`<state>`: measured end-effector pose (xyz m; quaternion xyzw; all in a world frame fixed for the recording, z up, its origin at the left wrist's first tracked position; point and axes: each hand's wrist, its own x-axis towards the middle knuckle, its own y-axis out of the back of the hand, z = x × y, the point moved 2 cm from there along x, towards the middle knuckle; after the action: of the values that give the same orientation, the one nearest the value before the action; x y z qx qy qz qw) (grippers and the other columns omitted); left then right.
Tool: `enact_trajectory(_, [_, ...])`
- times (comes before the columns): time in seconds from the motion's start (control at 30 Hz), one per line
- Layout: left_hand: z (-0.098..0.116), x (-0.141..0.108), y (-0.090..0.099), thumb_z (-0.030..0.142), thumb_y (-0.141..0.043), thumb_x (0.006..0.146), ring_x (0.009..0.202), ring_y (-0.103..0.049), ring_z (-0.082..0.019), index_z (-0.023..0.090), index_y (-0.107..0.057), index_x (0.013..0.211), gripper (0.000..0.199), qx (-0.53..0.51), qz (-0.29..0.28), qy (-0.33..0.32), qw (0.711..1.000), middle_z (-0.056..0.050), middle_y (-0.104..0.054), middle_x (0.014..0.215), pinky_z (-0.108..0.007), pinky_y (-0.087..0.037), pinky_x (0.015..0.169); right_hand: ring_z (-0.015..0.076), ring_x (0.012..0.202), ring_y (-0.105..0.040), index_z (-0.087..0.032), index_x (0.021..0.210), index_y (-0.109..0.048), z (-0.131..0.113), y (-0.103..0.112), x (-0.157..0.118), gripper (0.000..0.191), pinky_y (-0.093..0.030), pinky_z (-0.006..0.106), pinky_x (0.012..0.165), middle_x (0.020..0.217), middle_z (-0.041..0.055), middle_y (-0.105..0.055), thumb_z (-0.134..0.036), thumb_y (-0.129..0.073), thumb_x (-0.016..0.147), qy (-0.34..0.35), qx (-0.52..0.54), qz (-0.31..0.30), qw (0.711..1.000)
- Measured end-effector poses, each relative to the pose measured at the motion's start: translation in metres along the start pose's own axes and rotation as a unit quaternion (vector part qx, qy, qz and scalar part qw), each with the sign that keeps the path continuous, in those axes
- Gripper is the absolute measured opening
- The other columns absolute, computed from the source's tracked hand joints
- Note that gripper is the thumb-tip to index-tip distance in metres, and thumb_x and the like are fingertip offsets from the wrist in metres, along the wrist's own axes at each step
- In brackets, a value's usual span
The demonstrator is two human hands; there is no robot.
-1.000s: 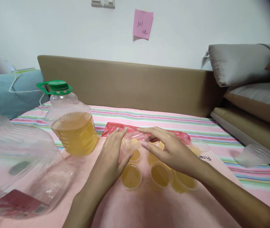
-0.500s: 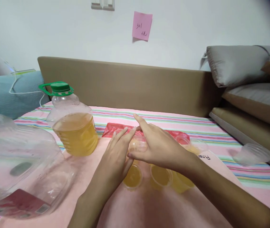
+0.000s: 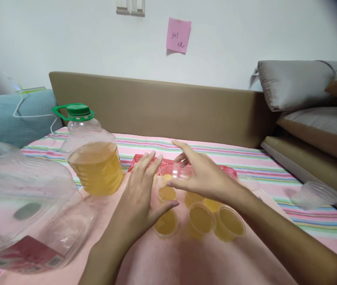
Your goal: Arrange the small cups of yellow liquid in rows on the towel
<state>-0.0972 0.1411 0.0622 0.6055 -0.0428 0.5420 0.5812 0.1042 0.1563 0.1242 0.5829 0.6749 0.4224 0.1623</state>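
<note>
My right hand [image 3: 207,170] grips a clear plastic cup [image 3: 180,171] between thumb and fingers, tipped on its side above the other cups. To its left, my left hand [image 3: 140,190] is open, fingers spread and thumb stretched toward the right, holding nothing. Beneath and in front of both hands stand several clear cups of yellow liquid, including a front left cup [image 3: 166,222], a front middle cup [image 3: 201,220] and a front right cup [image 3: 230,222]. My hands and forearms partly hide the cups farther back.
A large bottle of yellow liquid [image 3: 95,168] with a green cap stands at the left. Nearer lies a big clear bottle [image 3: 38,190]. Red plastic [image 3: 137,159] lies behind the cups, a stack of clear cups [image 3: 315,194] at right. Grey cushions [image 3: 296,85] are piled at far right.
My hands have moved apart. The left hand has let go of the cup and shifted left, its thumb opening; the right hand keeps the cup and has moved slightly right.
</note>
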Motion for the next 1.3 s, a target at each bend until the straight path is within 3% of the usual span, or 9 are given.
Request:
enact_trajectory(0.13, [0.000, 0.002, 0.008, 0.058, -0.068, 0.098, 0.161, -0.029, -0.036, 0.029, -0.020, 0.166, 0.088, 0.008, 0.019, 0.029, 0.999, -0.015, -0.036, 0.170, -0.061, -0.031, 0.130, 0.0299, 0.111, -0.068, -0.026, 0.161, -0.040, 0.036, 0.034, -0.011, 0.108, -0.054, 0.051, 0.103, 0.125, 0.0106, -0.070, -0.054, -0.093, 0.071, -0.020, 0.095, 0.061, 0.993])
enact_trajectory(0.23, [0.000, 0.003, 0.008, 0.056, -0.064, 0.101, 0.160, -0.031, -0.035, 0.027, -0.024, 0.165, 0.081, 0.010, 0.028, 0.031, 0.999, -0.016, -0.037, 0.169, -0.059, -0.033, 0.130, 0.0294, 0.104, -0.071, -0.025, 0.157, -0.045, 0.072, 0.072, -0.029, 0.113, -0.059, 0.049, 0.096, 0.125, 0.0119, -0.072, -0.057, -0.098, 0.063, -0.097, 0.164, 0.157, 0.969])
enact_trajectory(0.33, [0.000, 0.004, 0.006, 0.054, -0.064, 0.102, 0.158, -0.035, -0.035, 0.025, -0.027, 0.164, 0.078, 0.014, 0.038, 0.011, 0.999, -0.016, -0.039, 0.167, -0.057, -0.035, 0.129, 0.0270, 0.105, -0.073, -0.022, 0.141, -0.060, 0.115, 0.116, -0.054, 0.098, -0.060, 0.038, 0.090, 0.115, 0.0106, -0.076, -0.053, -0.102, 0.058, -0.166, 0.201, 0.315, 0.913])
enact_trajectory(0.47, [-0.003, 0.005, 0.003, 0.053, -0.063, 0.102, 0.155, -0.039, -0.038, 0.022, -0.031, 0.163, 0.076, 0.021, 0.050, -0.003, 0.999, -0.017, -0.041, 0.166, -0.058, -0.036, 0.127, 0.0242, 0.104, -0.072, -0.021, 0.132, -0.058, 0.175, 0.165, -0.090, 0.089, -0.060, 0.033, 0.082, 0.113, 0.0096, -0.074, -0.050, -0.100, 0.058, -0.200, 0.165, 0.460, 0.849])
enact_trajectory(0.57, [-0.006, 0.006, 0.001, 0.048, -0.062, 0.103, 0.154, -0.040, -0.039, 0.021, -0.032, 0.163, 0.072, 0.024, 0.052, -0.011, 0.998, -0.018, -0.041, 0.166, -0.058, -0.035, 0.126, 0.0219, 0.100, -0.070, -0.022, 0.128, -0.053, 0.215, 0.183, -0.114, 0.087, -0.059, 0.037, 0.087, 0.105, 0.0034, -0.070, -0.043, -0.098, 0.057, -0.232, 0.116, 0.552, 0.792])
enact_trajectory(0.67, [-0.008, 0.007, 0.000, 0.042, -0.059, 0.105, 0.155, -0.038, -0.039, 0.022, -0.031, 0.164, 0.068, 0.028, 0.050, -0.020, 0.998, -0.018, -0.041, 0.165, -0.060, -0.033, 0.126, 0.0239, 0.103, -0.068, -0.022, 0.125, -0.053, 0.245, 0.186, -0.134, 0.085, -0.057, 0.042, 0.095, 0.106, 0.0029, -0.066, -0.036, -0.099, 0.055, -0.254, 0.059, 0.618, 0.742])
enact_trajectory(0.8, [-0.008, 0.008, 0.000, 0.040, -0.057, 0.106, 0.156, -0.038, -0.039, 0.023, -0.030, 0.164, 0.066, 0.031, 0.047, -0.017, 0.998, -0.018, -0.040, 0.166, -0.062, -0.033, 0.126, 0.0250, 0.100, -0.069, -0.019, 0.130, -0.053, 0.271, 0.186, -0.156, 0.087, -0.056, 0.038, 0.088, 0.115, 0.0100, -0.065, -0.034, -0.099, 0.058, -0.262, -0.002, 0.658, 0.706])
enact_trajectory(0.97, [-0.008, 0.008, 0.002, 0.040, -0.057, 0.105, 0.154, -0.039, -0.041, 0.022, -0.031, 0.163, 0.066, 0.041, 0.051, -0.021, 0.998, -0.020, -0.041, 0.164, -0.064, -0.034, 0.124, 0.0239, 0.087, -0.070, -0.020, 0.134, -0.051, 0.291, 0.191, -0.175, 0.088, -0.057, 0.038, 0.079, 0.117, 0.0108, -0.063, -0.031, -0.097, 0.059, -0.287, -0.060, 0.662, 0.690])
enact_trajectory(1.3, [-0.010, 0.008, 0.004, 0.042, -0.055, 0.106, 0.151, -0.041, -0.043, 0.022, -0.036, 0.158, 0.058, 0.055, 0.053, -0.023, 0.997, -0.020, -0.042, 0.162, -0.066, -0.036, 0.121, 0.0273, 0.090, -0.062, -0.021, 0.117, -0.056, 0.306, 0.186, -0.192, 0.077, -0.051, 0.043, 0.088, 0.099, 0.0048, -0.061, -0.036, -0.101, 0.056, -0.375, -0.122, 0.624, 0.675])
